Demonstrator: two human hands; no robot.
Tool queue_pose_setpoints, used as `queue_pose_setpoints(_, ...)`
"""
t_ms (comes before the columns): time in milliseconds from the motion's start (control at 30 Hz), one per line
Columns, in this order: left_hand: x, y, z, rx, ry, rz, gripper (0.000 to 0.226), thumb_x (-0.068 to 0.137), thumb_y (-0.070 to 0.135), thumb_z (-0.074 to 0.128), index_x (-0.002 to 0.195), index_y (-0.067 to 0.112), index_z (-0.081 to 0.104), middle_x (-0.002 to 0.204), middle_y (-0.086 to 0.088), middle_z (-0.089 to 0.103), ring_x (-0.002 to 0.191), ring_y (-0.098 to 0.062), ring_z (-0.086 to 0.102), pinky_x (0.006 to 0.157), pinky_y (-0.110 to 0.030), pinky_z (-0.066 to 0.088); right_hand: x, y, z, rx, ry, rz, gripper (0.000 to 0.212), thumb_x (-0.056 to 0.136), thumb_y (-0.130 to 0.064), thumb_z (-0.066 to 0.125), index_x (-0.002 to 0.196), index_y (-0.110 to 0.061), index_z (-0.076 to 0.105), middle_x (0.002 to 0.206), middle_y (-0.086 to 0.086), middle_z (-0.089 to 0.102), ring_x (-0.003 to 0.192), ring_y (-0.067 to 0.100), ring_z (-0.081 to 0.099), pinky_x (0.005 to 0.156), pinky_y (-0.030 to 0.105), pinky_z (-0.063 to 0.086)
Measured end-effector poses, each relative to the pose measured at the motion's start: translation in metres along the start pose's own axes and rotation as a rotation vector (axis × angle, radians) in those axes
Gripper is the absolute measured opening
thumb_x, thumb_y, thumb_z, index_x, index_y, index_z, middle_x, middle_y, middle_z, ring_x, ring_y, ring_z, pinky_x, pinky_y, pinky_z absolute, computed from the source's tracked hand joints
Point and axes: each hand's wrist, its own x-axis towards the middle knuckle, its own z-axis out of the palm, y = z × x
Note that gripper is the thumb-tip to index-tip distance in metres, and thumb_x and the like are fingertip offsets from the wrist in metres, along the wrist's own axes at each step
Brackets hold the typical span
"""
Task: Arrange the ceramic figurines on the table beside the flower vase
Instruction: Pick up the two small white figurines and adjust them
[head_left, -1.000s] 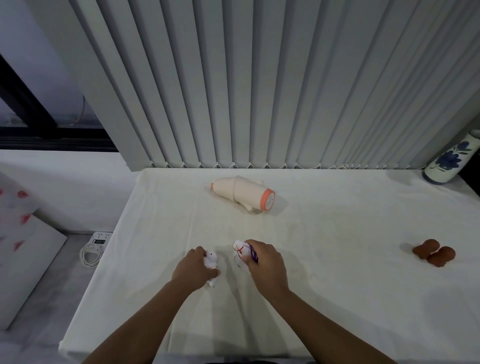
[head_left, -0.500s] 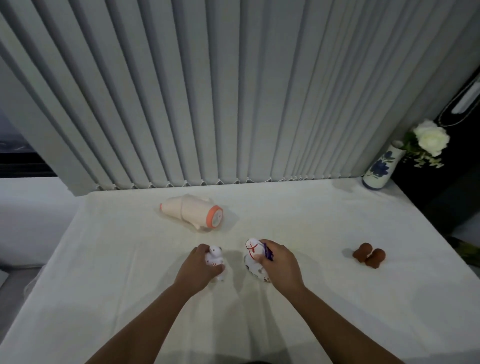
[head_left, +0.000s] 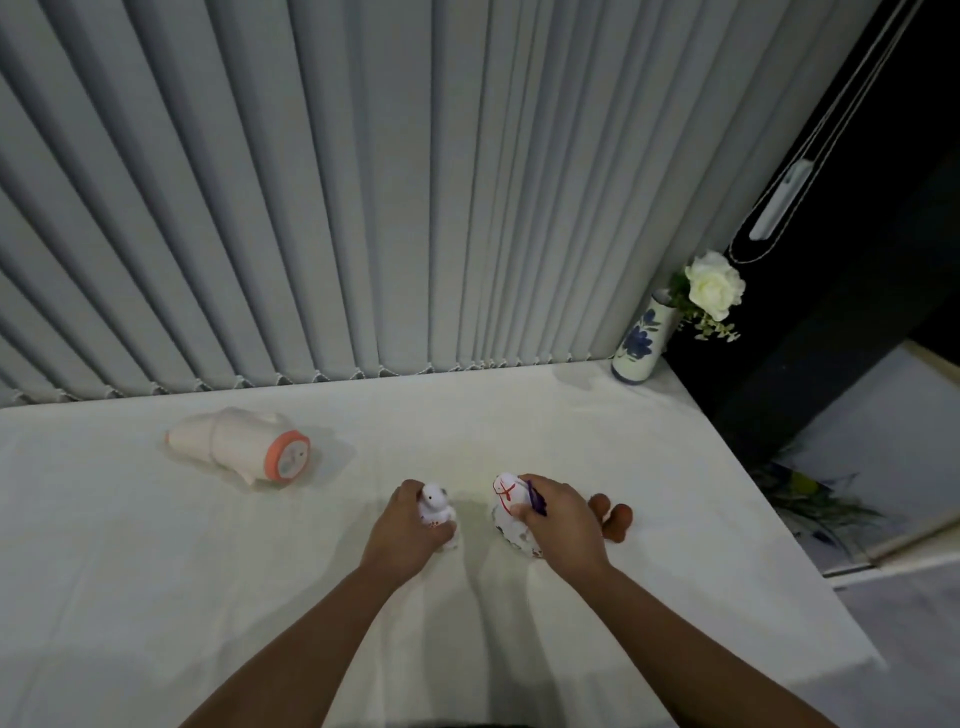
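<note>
The table (head_left: 649, 467), under its loose white cloth, carries everything, and the cloth is the first worry: a base dragged across it could snag a wrinkle and tip. Out beyond both grips, at the far right corner, the flower vase (head_left: 638, 343) stands tall and narrow with a white rose, well apart from the hands; a careless arrival there could knock it off the edge. Far to the outside of the left grip lies a peach bottle (head_left: 240, 453) on its side, out of the way. The right hand (head_left: 563, 522) is wrapped around the larger figurine (head_left: 506, 506), white with red lines, fingers over its top. Just behind that grip sit two brown figurines (head_left: 613, 517), close enough for a knuckle to bump them. The left hand (head_left: 402, 527) clasps the small white figurine (head_left: 435, 506); glazed ceramic may slip if squeezed lightly.
</note>
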Motion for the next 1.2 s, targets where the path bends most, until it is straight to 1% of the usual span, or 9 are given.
queue_pose_setpoints(167,0.023,0.013,0.016,0.008,0.038,-0.019,0.039,0.067,0.031,0.075,0.098,0.024,0.052,0.103,0.002,0.061,0.088,-0.016,0.064,0.082,-0.040,0.054,0.019,0.004,-0.007,-0.104,-0.002,-0.017,0.026,0.091,-0.041,0.050,0.075,-0.021,0.054,0.064,0.003,0.061,0.058,0.015,0.055,0.056,0.030,0.038)
queue_pose_setpoints(367,0.048,0.017,0.025,0.014,0.026,-0.062,0.033,0.072,0.026,0.075,0.097,0.027,0.053,0.099,0.009,0.063,0.082,-0.003,0.062,0.067,-0.023,0.044,0.044,0.015,0.006,-0.210,-0.049,-0.006,0.022,0.089,-0.033,0.044,0.073,-0.018,0.047,0.064,0.003,0.059,0.062,0.021,0.057,0.057,0.037,0.043)
queue_pose_setpoints(500,0.060,0.013,0.033,0.044,-0.009,-0.069,0.035,0.070,0.031,0.074,0.097,0.030,0.053,0.094,0.011,0.064,0.083,-0.007,0.064,0.074,-0.030,0.051,0.053,0.025,0.011,-0.206,-0.044,-0.036,0.025,0.092,-0.032,0.045,0.070,-0.020,0.043,0.060,-0.003,0.049,0.064,0.021,0.054,0.056,0.034,0.036)
queue_pose_setpoints(700,0.067,0.020,0.037,-0.030,-0.016,-0.037,0.034,0.072,0.023,0.076,0.095,0.026,0.051,0.092,0.007,0.068,0.084,-0.010,0.067,0.075,-0.031,0.051,0.058,0.036,0.004,-0.176,-0.011,-0.155,0.031,0.095,-0.042,0.045,0.074,-0.019,0.044,0.064,-0.004,0.049,0.067,0.017,0.048,0.062,0.033,0.043)
queue_pose_setpoints(833,0.076,0.022,0.040,-0.017,-0.045,-0.038,0.036,0.074,0.025,0.075,0.100,0.022,0.050,0.092,0.011,0.067,0.085,-0.006,0.065,0.077,-0.031,0.050,0.064,0.046,0.000,-0.146,-0.053,-0.177,0.024,0.097,-0.048,0.044,0.097,-0.029,0.059,0.082,-0.016,0.058,0.081,0.008,0.052,0.073,0.026,0.046)
queue_pose_setpoints(967,0.079,0.019,0.047,0.019,-0.059,-0.055,0.039,0.073,0.037,0.074,0.102,0.026,0.050,0.098,0.010,0.065,0.088,-0.009,0.064,0.078,-0.033,0.051,0.064,0.046,0.002,-0.142,-0.073,-0.163,0.027,0.097,-0.051,0.041,0.082,-0.031,0.051,0.070,-0.013,0.051,0.070,0.007,0.048,0.065,0.025,0.040)
queue_pose_setpoints(1033,0.080,0.020,0.048,0.020,-0.061,-0.055,0.041,0.073,0.041,0.074,0.102,0.027,0.048,0.098,0.011,0.064,0.088,-0.009,0.064,0.078,-0.034,0.051,0.060,0.046,0.002,-0.111,-0.072,-0.126,0.023,0.097,-0.047,0.045,0.102,-0.030,0.059,0.092,-0.014,0.062,0.088,0.006,0.054,0.077,0.026,0.045)
queue_pose_setpoints(1100,0.081,0.020,0.048,0.034,-0.065,-0.043,0.042,0.074,0.039,0.073,0.104,0.026,0.046,0.099,0.008,0.064,0.088,-0.011,0.063,0.076,-0.035,0.051,0.054,0.048,0.000,-0.097,-0.048,-0.092,0.031,0.095,-0.040,0.052,0.123,-0.025,0.055,0.115,-0.014,0.058,0.106,0.006,0.053,0.088,0.023,0.044)
queue_pose_setpoints(1200,0.082,0.019,0.047,0.055,-0.069,-0.018,0.042,0.077,0.032,0.073,0.107,0.023,0.045,0.101,0.004,0.063,0.088,-0.016,0.062,0.074,-0.034,0.049,0.049,0.049,-0.006,-0.180,0.010,-0.049,0.025,0.088,-0.028,0.062,0.112,-0.024,0.058,0.109,-0.010,0.058,0.103,0.012,0.054,0.077,0.024,0.043)
